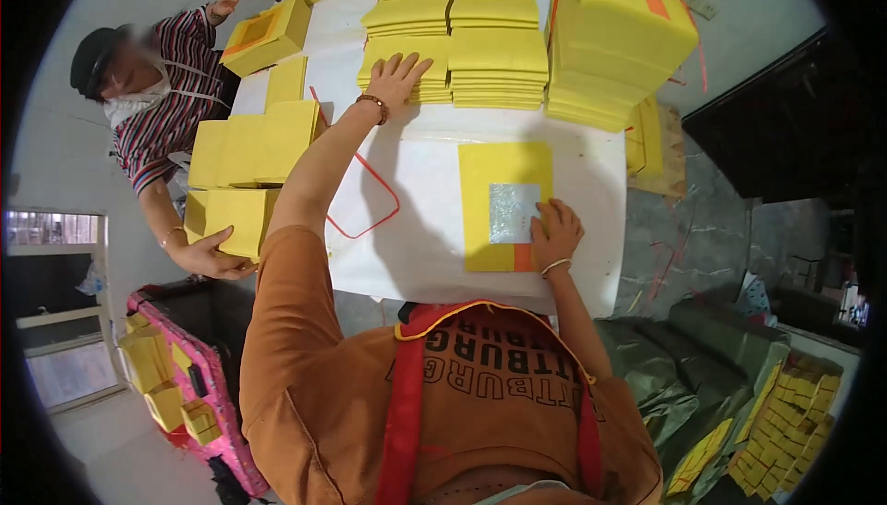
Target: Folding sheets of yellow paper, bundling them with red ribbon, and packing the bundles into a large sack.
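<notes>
My left hand reaches far forward with fingers spread flat on a low stack of yellow paper sheets at the back of the white table. My right hand rests on the near right corner of a yellow paper sheet with a silver foil square and an orange strip, pressing it to the table. Neither hand lifts anything.
Tall yellow paper stacks tied with red string stand at the back right. A red string loop lies on the table. A person in a striped shirt handles yellow bundles at the left. A pink crate and green sacks sit on the floor.
</notes>
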The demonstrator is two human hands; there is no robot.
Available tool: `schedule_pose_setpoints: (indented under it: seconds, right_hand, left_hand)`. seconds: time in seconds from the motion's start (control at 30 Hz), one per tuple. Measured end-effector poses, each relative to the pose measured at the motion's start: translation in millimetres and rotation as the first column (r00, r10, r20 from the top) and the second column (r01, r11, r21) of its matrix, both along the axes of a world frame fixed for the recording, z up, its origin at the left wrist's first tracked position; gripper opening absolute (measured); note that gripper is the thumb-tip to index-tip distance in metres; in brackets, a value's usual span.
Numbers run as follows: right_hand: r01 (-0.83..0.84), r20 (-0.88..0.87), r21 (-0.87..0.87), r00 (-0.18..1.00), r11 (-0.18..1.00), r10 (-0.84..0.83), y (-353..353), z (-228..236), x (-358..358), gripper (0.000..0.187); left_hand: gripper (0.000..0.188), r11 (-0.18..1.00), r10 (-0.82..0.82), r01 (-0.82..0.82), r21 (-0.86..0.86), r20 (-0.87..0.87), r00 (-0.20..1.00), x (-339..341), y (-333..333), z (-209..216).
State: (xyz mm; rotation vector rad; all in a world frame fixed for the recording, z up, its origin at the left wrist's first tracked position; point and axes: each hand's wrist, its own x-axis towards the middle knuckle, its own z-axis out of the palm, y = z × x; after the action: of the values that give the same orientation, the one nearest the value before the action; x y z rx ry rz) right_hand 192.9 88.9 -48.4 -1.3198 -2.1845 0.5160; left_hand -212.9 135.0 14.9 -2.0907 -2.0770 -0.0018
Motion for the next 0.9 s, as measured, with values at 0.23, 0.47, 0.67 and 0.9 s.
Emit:
schedule_pose_setpoints:
  seconds: [0.23, 0.47, 0.67, 0.9]
  right_hand:
    - [-0.108, -0.208, -0.086, 0.974, 0.99, 0.088, 14.9, -26.8, 25.2, 0.033]
    - [-0.18, -0.487, -0.787, 0.768, 0.591, -0.415, 18.9, 13.7, 31.7, 0.041]
    - [-0.16, -0.399, -0.855, 0.812, 0.494, -0.427, 30.4, 18.5, 13.5, 0.047]
    - [-0.241, -0.43, -0.798, 0.87, 0.552, -0.242, 36.3, -9.1, 14.3, 0.039]
  left_hand:
    - [0.081, 0.924, 0.127, -0.268, 0.273, 0.441, 0.889, 56.0, -43.2, 8.5]
    - [0.07, 0.895, 0.176, -0.414, -0.164, 0.984, -0.009, 186.0, -144.4, -73.7]
    - [0.069, 0.86, 0.162, -0.475, -0.185, 0.983, -0.089, 234.5, -136.0, -64.9]
    - [0.072, 0.807, 0.164, -0.499, -0.315, 0.932, -0.323, 235.2, -131.8, -55.4]
